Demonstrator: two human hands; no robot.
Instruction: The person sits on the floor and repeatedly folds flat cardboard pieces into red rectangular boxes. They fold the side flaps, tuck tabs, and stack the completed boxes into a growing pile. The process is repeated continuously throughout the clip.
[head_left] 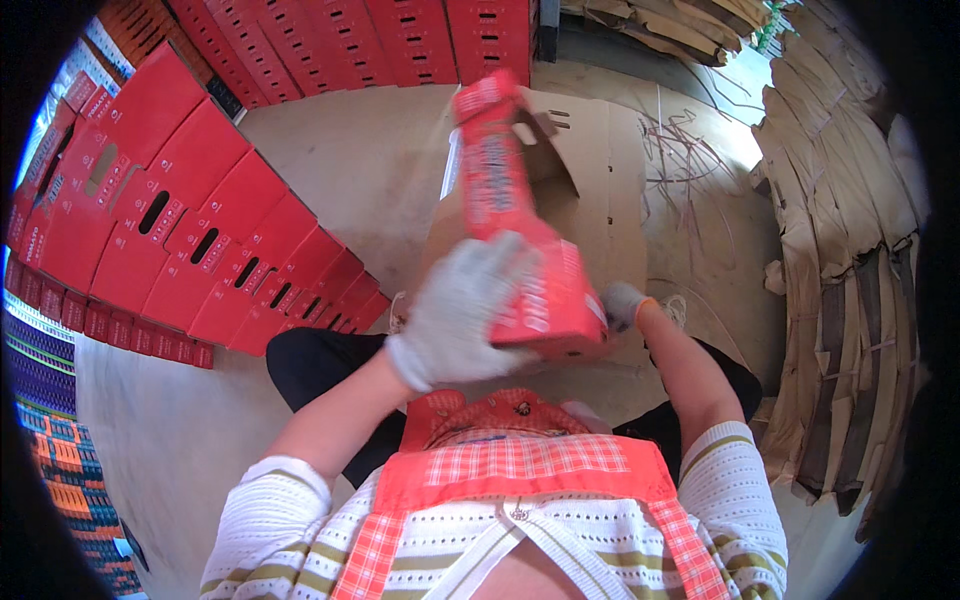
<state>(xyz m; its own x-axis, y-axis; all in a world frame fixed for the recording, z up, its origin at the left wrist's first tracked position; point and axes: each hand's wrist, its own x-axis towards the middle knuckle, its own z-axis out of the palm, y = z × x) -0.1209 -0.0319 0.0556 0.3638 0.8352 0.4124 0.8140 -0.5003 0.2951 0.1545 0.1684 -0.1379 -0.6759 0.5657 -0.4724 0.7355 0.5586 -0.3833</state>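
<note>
A red cardboard box with an open brown inside is tilted in front of me, its far part smeared by motion. My left hand, in a pale work glove, grips the near left side, with the thumb low and the fingers across the red face. At the right end of the box is my right hand, also gloved; it looks curled at the corner, and the box partly hides its fingers. Beneath the box lies a flat brown cardboard sheet on the floor.
Red boxes with dark handle slots form a stack on my left. More red boxes line the back. Folded brown cardboard is piled on the right. Loose straps lie tangled on the floor near that pile.
</note>
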